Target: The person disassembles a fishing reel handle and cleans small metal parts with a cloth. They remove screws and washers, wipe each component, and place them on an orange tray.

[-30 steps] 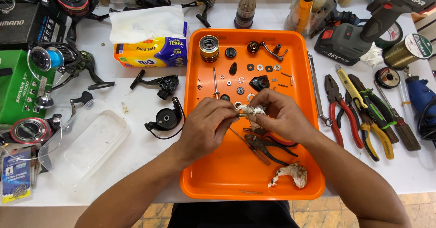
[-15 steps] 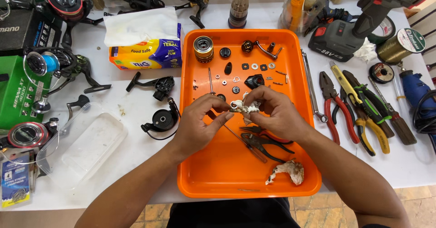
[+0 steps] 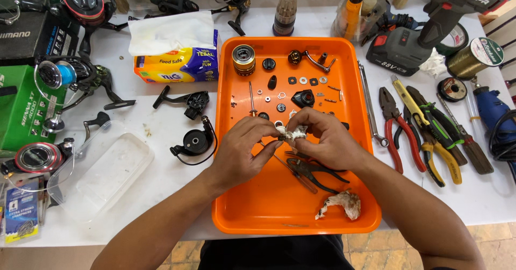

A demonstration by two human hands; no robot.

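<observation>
Pinched small metal part (image 3: 281,137) with left hand (image 3: 242,149), right hand (image 3: 325,138) pinching tissue (image 3: 294,133) around it; reel stripped across orange tray (image 3: 279,216), reassembly unstarted.

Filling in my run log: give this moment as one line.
left hand: pinches small metal part | right hand: presses tissue wad on it | over orange tray

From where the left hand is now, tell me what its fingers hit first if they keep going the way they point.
The left hand points right, toward the tissue wad pinched in the right hand. It would likely meet that wad at once; depth is hard to judge.
</observation>
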